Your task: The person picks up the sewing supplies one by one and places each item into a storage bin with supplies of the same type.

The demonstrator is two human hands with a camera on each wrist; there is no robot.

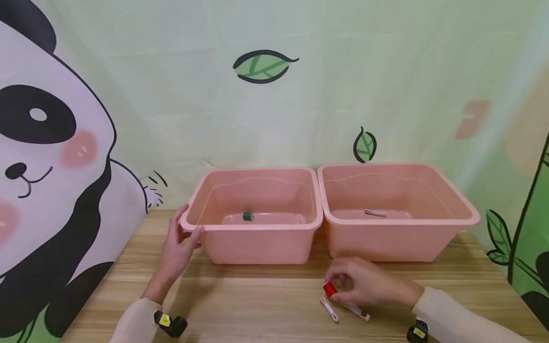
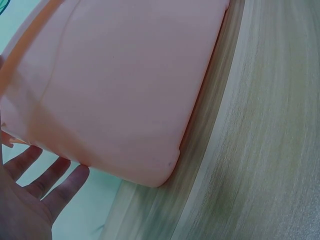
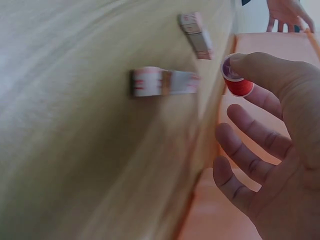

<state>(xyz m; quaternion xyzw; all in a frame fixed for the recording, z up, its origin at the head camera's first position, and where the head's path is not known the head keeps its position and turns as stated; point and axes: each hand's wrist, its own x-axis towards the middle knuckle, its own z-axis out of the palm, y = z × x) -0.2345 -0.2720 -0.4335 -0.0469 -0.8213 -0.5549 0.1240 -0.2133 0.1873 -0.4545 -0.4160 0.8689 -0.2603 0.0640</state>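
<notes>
My right hand [image 1: 369, 281] pinches a red thread spool [image 1: 329, 289] between thumb and index finger, over the table just in front of the right bin. In the right wrist view the red spool [image 3: 240, 88] shows its pale end, and the other fingers are spread. Two small folded tape measures lie under and beside this hand: one tape measure [image 1: 329, 309] to its left, another tape measure [image 1: 359, 312] partly below it. My left hand [image 1: 175, 250] grips the near left corner of the left pink bin [image 1: 257, 247], thumb at the rim, fingers along the outer side.
A green thread spool [image 1: 248, 216] lies in the left bin. The right pink bin [image 1: 386, 243] stands close beside it, holding a small folded strip [image 1: 375, 213]. Both are on a wooden table [image 1: 257, 305] before a cloth backdrop [image 1: 171, 71] with a panda print.
</notes>
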